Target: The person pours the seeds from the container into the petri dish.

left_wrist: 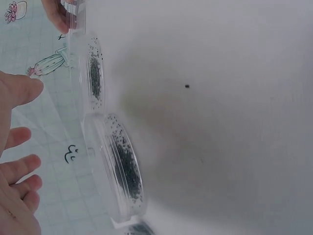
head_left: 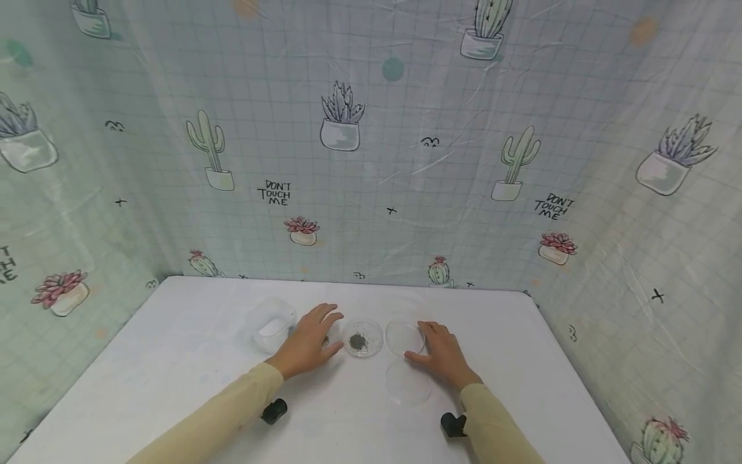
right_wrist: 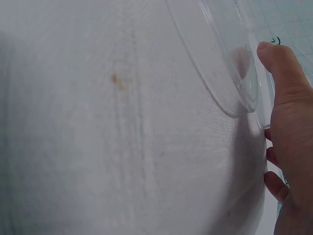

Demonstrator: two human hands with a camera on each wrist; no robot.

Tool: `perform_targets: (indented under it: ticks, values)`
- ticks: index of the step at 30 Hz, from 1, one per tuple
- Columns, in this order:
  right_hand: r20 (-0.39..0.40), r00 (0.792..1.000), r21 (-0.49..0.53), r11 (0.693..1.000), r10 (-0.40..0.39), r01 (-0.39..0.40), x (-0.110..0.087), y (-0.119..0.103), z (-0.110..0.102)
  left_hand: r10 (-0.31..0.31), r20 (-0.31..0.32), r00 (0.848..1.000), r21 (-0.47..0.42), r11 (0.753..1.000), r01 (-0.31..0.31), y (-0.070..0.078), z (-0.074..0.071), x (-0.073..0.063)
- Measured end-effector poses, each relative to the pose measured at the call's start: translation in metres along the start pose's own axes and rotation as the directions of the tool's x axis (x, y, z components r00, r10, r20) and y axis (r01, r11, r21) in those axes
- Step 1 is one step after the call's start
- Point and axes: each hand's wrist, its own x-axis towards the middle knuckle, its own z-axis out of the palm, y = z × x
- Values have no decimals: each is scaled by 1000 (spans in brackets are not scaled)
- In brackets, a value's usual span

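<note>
Looking down at the matte white table (head_left: 342, 419), we found round, shallow vessels of clear, smooth material between two bare hands. Near the middle stood a transparent dish with a low wall (head_left: 371, 331). Inside it, the small dark granules (head_left: 357, 341) made a loose, rough heap, with thinner grains scattered around. Just to its left, a second transparent dish with dark grains (left_wrist: 103, 161) was partly hidden by the left hand (head_left: 306, 341) in the head view, but the left wrist view showed us its curved wall clearly. This hand was released: its fingers were spread and softly bent, apart from the dishes.

On the other side, a clear round dish with a thin rim (head_left: 405, 339) stood just beside the middle one. The right hand (head_left: 443, 353) had its thumb and forefinger around this rim, and we could not tell whether it was grasping the dish or only staying close. On the near side of that dish lay a thin, flat, transparent disc (head_left: 408, 383).

Farther left, we noticed a larger clear container with rounded sides (head_left: 269, 319). The beige sleeves (head_left: 220, 412) looked plain and soft, and the pale, wrinkled sheet printed with cacti (head_left: 371, 212) hung behind the table.
</note>
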Motion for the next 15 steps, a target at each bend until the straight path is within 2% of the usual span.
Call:
perform_targets:
  ticks: [6, 15]
  values:
    - [26, 1000, 2, 1000, 12, -12, -3, 1, 0, -19, -5, 1000, 40, 999, 19, -4, -5, -6]
    - [31, 999, 20, 999, 30, -31, -1, -1, -2, -23, -51, 998, 61, 998, 27, -12, -15, -9]
